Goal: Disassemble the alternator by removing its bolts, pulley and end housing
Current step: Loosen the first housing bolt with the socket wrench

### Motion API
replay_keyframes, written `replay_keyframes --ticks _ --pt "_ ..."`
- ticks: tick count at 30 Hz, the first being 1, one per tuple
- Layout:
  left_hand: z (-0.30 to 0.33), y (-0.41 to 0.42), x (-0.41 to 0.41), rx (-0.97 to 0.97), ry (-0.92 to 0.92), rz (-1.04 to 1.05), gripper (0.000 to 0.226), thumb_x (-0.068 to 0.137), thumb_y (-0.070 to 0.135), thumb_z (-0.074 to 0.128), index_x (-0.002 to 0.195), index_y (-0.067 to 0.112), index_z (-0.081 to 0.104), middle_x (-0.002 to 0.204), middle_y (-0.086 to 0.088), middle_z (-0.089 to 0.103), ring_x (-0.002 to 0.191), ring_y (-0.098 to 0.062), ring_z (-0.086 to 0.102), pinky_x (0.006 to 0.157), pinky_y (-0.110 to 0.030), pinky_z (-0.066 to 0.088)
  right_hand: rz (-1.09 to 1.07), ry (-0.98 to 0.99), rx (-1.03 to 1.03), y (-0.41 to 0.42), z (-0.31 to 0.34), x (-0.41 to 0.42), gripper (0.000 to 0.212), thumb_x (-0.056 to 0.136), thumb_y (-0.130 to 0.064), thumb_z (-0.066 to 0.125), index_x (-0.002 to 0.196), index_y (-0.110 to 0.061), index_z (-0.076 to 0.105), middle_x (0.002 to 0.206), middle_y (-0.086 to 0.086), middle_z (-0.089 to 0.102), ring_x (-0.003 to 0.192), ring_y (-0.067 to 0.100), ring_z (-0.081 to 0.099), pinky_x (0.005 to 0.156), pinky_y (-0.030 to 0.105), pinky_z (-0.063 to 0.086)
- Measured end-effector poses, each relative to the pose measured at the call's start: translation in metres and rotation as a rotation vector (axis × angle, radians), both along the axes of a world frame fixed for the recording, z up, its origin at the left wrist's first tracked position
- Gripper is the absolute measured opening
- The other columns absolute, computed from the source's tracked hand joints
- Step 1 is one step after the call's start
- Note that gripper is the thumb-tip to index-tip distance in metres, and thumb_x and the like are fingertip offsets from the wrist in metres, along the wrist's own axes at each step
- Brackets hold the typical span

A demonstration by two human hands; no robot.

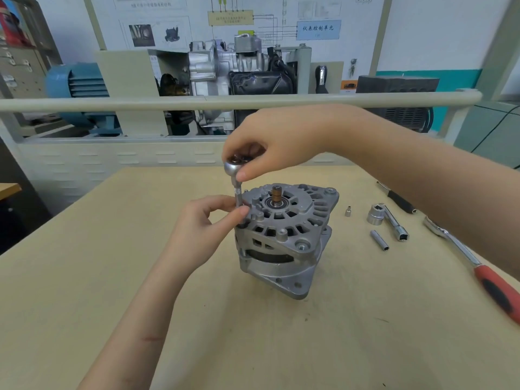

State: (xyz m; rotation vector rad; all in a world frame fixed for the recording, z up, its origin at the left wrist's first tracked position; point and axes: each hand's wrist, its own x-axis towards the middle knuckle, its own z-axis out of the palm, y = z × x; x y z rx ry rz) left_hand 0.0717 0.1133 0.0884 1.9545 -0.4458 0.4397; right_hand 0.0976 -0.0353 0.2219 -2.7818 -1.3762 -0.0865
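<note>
The grey cast-aluminium alternator stands on the beige wooden table, shaft end up, just in front of both hands. A slim chrome driver tool with a round head stands almost upright at the alternator's left rim, its long axis vertical, seemingly on a through bolt. The right hand grips the round head from above; the left hand pinches the shank lower down, nearer the housing.

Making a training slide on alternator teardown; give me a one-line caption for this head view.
Right hand turns a small ratchet while left hand steadies its extension on an alternator bolt.
</note>
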Motion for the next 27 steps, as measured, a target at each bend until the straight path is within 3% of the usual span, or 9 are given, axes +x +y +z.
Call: replay_keyframes --ticks 4,8,11,14,16,19,22,27 --pt "0.0000 -0.0050 0.0009 0.026 -0.090 0.109 0.021 0.076 0.023 0.071 0.058 0.027 0.061 0.061 0.025 0.062 0.066 0.010 0.055 0.063 -0.006 0.035 -0.061 -0.032 0.000 -0.0017 -0.0031 0.0013 0.028 0.088 -0.043 0.054 0.099 -0.018 0.061 0.075 -0.003 0.062 0.061 0.002 0.053 0.055 0.006 0.036" --pt "-0.0013 -0.0078 0.0003 0.027 -0.093 0.169 0.025 0.073 0.028 0.073 0.055 0.029 0.056 0.058 0.023 0.060 0.069 0.003 0.053 0.075 -0.029 0.035 -0.117 -0.025 0.001 -0.0010 -0.0050 0.0049 0.040 0.086 -0.051 0.051 0.082 -0.011 0.056 0.058 -0.007 0.062 0.046 -0.004 0.053 0.046 0.004 0.038" --pt "0.0016 -0.0047 -0.0023 0.049 -0.056 0.152 0.014 0.075 0.034 0.070 0.063 0.032 0.062 0.070 0.020 0.063 0.094 -0.014 0.054 0.088 -0.038 0.038 -0.070 -0.016 -0.003 -0.0003 -0.0025 0.0034 0.034 0.088 -0.043 0.054 0.095 -0.011 0.061 0.069 -0.004 0.064 0.057 0.001 0.056 0.052 0.005 0.038" --pt "0.0037 -0.0022 -0.0049 0.079 -0.061 0.114 0.016 0.078 0.032 0.069 0.067 0.040 0.062 0.072 0.029 0.063 0.099 -0.012 0.055 0.096 -0.046 0.036 -0.003 0.016 -0.008 -0.0018 -0.0004 0.0005 0.023 0.089 -0.030 0.056 0.103 -0.012 0.063 0.091 0.008 0.064 0.075 0.015 0.054 0.067 0.018 0.039" --pt "0.0026 -0.0028 -0.0040 0.122 -0.125 0.142 0.022 0.076 0.034 0.072 0.061 0.041 0.058 0.063 0.031 0.059 0.087 0.001 0.053 0.092 -0.040 0.034 0.010 0.008 0.001 -0.0019 -0.0015 -0.0008 0.023 0.089 -0.029 0.055 0.103 -0.013 0.063 0.092 0.004 0.063 0.077 0.013 0.053 0.071 0.020 0.041" --pt "-0.0003 -0.0069 -0.0020 0.171 -0.220 0.229 0.029 0.073 0.034 0.074 0.057 0.038 0.050 0.060 0.023 0.055 0.079 0.013 0.047 0.086 -0.020 0.024 -0.077 -0.081 -0.027 -0.0008 -0.0052 0.0017 0.029 0.089 -0.045 0.050 0.095 -0.017 0.058 0.070 -0.011 0.055 0.059 0.002 0.051 0.052 0.011 0.036" --pt "-0.0015 -0.0076 -0.0012 0.192 -0.241 0.252 0.029 0.074 0.033 0.072 0.057 0.039 0.049 0.062 0.024 0.055 0.082 0.017 0.044 0.085 -0.007 0.016 -0.131 -0.045 -0.001 -0.0007 -0.0070 0.0050 0.039 0.087 -0.052 0.049 0.081 -0.014 0.053 0.058 -0.008 0.059 0.041 0.000 0.053 0.039 0.007 0.034" --pt "-0.0011 -0.0013 -0.0024 0.213 -0.228 0.149 0.022 0.081 0.027 0.067 0.067 0.039 0.056 0.071 0.031 0.054 0.088 0.030 0.034 0.089 -0.012 0.016 -0.051 0.007 0.026 -0.0018 -0.0031 0.0031 0.028 0.087 -0.041 0.056 0.096 -0.015 0.057 0.074 -0.004 0.060 0.059 0.001 0.054 0.053 0.006 0.038"
